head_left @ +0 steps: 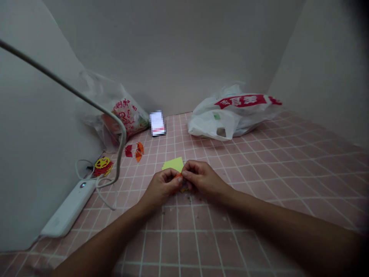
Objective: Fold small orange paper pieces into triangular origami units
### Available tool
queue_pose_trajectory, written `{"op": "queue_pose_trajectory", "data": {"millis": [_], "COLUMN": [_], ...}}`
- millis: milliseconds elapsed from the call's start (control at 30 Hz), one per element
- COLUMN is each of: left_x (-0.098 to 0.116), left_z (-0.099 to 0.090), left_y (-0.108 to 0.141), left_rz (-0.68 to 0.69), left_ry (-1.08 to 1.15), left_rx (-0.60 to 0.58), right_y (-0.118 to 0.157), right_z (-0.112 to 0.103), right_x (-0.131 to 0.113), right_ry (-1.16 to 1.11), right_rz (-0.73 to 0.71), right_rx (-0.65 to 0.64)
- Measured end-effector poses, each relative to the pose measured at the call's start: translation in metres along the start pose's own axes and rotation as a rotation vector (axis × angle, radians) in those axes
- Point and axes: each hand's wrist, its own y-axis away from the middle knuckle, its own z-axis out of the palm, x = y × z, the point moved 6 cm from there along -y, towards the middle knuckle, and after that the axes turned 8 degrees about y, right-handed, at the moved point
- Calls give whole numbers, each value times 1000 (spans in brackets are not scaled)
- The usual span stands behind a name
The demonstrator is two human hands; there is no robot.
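Between my two hands is a small piece of folded orange paper (179,176), mostly covered by the fingers. My left hand (165,184) pinches it between thumb and forefinger. From the other side my right hand (201,177) pinches its right end, fingertips close to the left thumb. Just beyond the hands lies a stack of yellow paper squares (174,164). Something small and yellowish shows under the hands, too hidden to name. Further left on the cloth stand small folded paper figures, one red (128,151) and others orange (138,156).
A white plastic bag (213,122) with red print lies at the back right. Another printed bag (127,115) leans at the back left, beside a lit phone (157,124). A white power strip (69,209), a cable (72,89) and yellow and red cut-outs (102,163) are at left.
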Motion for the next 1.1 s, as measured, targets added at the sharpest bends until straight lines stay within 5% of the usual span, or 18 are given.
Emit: {"op": "queue_pose_trajectory", "data": {"millis": [1100], "left_x": [-1], "left_z": [3], "left_y": [0], "left_rz": [-7], "left_ry": [-29], "left_rx": [-111], "right_y": [1], "right_z": [-1], "right_x": [-9], "right_ry": [106], "right_rz": [-25], "right_rx": [-46]}}
